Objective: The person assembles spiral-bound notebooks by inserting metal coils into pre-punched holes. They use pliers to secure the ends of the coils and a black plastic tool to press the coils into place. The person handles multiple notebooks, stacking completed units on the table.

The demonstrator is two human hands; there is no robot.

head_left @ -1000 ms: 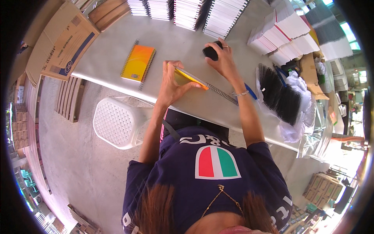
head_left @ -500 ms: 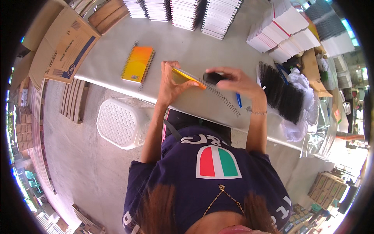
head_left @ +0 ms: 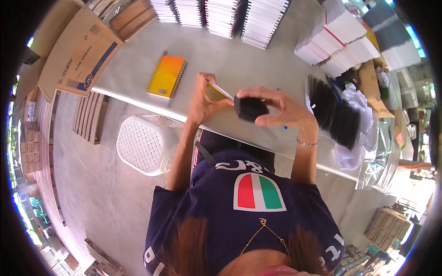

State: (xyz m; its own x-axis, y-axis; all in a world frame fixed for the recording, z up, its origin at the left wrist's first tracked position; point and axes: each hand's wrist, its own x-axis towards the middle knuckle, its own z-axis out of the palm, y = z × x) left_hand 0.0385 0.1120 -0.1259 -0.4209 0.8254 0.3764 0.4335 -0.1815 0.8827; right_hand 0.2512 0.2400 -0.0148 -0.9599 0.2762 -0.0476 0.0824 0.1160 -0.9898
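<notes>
Left hand (head_left: pixel 204 103) holds notebook (head_left: pixel 221 91), cardboard box (head_left: pixel 88 57) (contents hidden) further left.

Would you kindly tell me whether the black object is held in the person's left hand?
No, the right hand holds the black object, while the left hand grips a notebook.
</notes>
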